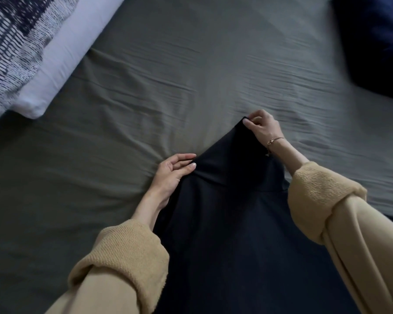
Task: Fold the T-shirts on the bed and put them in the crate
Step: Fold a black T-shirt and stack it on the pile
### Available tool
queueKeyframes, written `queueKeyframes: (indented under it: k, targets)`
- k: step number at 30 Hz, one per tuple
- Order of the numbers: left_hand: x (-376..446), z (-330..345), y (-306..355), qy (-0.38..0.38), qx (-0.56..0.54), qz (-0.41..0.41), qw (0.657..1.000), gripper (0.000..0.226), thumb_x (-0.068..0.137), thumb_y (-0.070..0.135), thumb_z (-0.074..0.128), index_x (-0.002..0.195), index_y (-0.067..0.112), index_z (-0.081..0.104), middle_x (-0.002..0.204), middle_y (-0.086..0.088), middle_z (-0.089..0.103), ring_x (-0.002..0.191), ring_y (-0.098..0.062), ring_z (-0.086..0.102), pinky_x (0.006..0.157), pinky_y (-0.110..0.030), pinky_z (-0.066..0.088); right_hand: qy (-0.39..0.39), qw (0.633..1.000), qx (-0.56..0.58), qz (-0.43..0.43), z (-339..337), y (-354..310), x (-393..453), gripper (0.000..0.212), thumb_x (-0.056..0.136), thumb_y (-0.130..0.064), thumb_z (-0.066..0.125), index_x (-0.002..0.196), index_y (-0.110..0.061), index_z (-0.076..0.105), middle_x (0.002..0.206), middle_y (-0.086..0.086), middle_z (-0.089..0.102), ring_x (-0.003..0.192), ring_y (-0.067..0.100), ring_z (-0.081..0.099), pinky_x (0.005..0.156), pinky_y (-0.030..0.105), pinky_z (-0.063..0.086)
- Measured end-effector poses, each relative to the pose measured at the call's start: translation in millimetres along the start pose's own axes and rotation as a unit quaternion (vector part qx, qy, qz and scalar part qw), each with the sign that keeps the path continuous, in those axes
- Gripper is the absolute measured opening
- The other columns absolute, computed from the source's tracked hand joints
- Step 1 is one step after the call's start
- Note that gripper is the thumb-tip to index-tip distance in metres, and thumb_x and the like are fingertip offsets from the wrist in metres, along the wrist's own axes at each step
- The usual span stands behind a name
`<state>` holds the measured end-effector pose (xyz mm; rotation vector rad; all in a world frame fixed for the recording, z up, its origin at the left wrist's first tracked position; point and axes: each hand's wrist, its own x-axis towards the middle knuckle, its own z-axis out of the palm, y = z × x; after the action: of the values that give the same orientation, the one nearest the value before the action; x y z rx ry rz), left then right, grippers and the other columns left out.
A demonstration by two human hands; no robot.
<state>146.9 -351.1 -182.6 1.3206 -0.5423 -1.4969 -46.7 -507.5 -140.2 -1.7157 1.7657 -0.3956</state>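
Black T-shirt (232,223) is laid lengthwise away from the person on the grey sheet (145,87), open sheet beyond. Far corner is pinched by right hand (261,128); left edge is gripped by left hand (173,173).

A T-shirt (225,223) lies on the bed (168,75) at lower centre, pillows (43,53) upper left, another garment (377,41) upper right.

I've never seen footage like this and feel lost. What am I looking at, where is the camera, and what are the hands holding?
There is one picture, from a camera worn on a person's head, looking down at their own two hands. No machine is involved. The right hand pinches a corner of a dark T-shirt; the left hand holds its other edge. The shirt lies on a grey-green bed sheet. A white pillow and a patterned one lie at upper left, and another dark blue fabric item at upper right.
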Motion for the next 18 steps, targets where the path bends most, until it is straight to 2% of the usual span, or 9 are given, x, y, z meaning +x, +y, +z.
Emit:
queueKeyframes:
  k: [3,5,6,8,10,13,16,18]
  targets:
    - [1.6,-0.3,-0.1,0.003,-0.021,-0.003,1.0,0.022,0.087,-0.003,0.059,0.104,0.01,0.065,0.096,-0.008,0.069,0.084,-0.009,0.067,0.082,-0.017,0.053,-0.029,0.994,-0.087,0.051,-18.8,8.8,-6.1,0.044,0.084,-0.065,0.046,0.087,-0.023,0.059,0.086,-0.003,0.063,0.095,0.025,0.058,0.095,0.042,0.044]
    - [2.3,-1.3,-0.2,0.007,-0.025,-0.002,1.0,0.023,0.086,-0.003,0.06,0.102,0.011,0.066,0.094,-0.007,0.07,0.083,-0.008,0.067,0.079,-0.016,0.054,-0.075,0.988,-0.116,0.062,-29.6,16.3,-13.4,0.055,0.082,-0.07,0.041,0.076,-0.021,0.063,0.075,-0.003,0.061,0.09,0.025,0.057,0.091,0.041,0.044]
    - [2.5,-1.2,-0.5,0.009,-0.028,-0.002,1.0,0.023,0.086,-0.003,0.06,0.102,0.012,0.066,0.093,-0.006,0.071,0.083,-0.008,0.068,0.078,-0.016,0.054,-0.093,0.989,-0.099,0.059,-33.5,20.6,-17.8,0.053,0.082,-0.069,0.044,0.075,-0.02,0.065,0.076,-0.002,0.061,0.089,0.024,0.056,0.086,0.037,0.044]
    - [3.2,-1.1,-1.1,0.009,-0.033,-0.004,0.999,0.023,0.085,-0.004,0.06,0.101,0.012,0.067,0.091,-0.004,0.072,0.083,-0.008,0.068,0.077,-0.016,0.054,-0.11,0.991,-0.057,0.051,-40.5,29.0,-26.4,0.046,0.08,-0.061,0.056,0.087,-0.017,0.066,0.086,0.001,0.062,0.089,0.019,0.055,0.077,0.029,0.04]
    - [3.9,-1.6,-1.1,0.01,-0.037,-0.005,0.999,0.023,0.085,-0.004,0.06,0.1,0.012,0.067,0.089,-0.003,0.073,0.083,-0.007,0.068,0.077,-0.015,0.053,-0.096,0.993,-0.038,0.054,-46.7,33.9,-35.6,0.044,0.076,-0.059,0.064,0.097,-0.02,0.061,0.092,-0.001,0.061,0.088,0.016,0.054,0.072,0.026,0.038]
    - [5.3,-1.7,-1.6,0.014,-0.034,-0.009,0.999,0.024,0.084,-0.003,0.06,0.099,0.013,0.068,0.092,-0.004,0.072,0.086,-0.009,0.068,0.083,-0.018,0.052,-0.111,0.988,-0.062,0.086,-51.6,42.9,-46.8,0.041,0.077,-0.059,0.063,0.089,-0.02,0.063,0.077,-0.002,0.059,0.075,0.015,0.054,0.063,0.026,0.039]
    - [5.5,-2.1,-1.7,0.019,-0.027,-0.012,0.999,0.024,0.083,-0.003,0.061,0.098,0.014,0.069,0.096,-0.007,0.071,0.089,-0.011,0.066,0.089,-0.021,0.049,-0.144,0.979,-0.011,0.141,-52.0,47.3,-54.7,0.025,0.081,-0.032,0.068,0.1,-0.019,0.058,0.069,-0.001,0.057,0.064,0.011,0.054,0.055,0.021,0.043]
    - [5.1,-2.0,-1.4,0.019,-0.019,-0.008,1.0,0.024,0.083,-0.003,0.061,0.098,0.014,0.069,0.096,-0.007,0.07,0.089,-0.01,0.066,0.088,-0.019,0.049,-0.168,0.972,0.019,0.165,-51.5,49.0,-57.1,0.029,0.081,-0.015,0.068,0.103,-0.02,0.05,0.069,0.003,0.056,0.059,0.011,0.052,0.044,0.017,0.044]
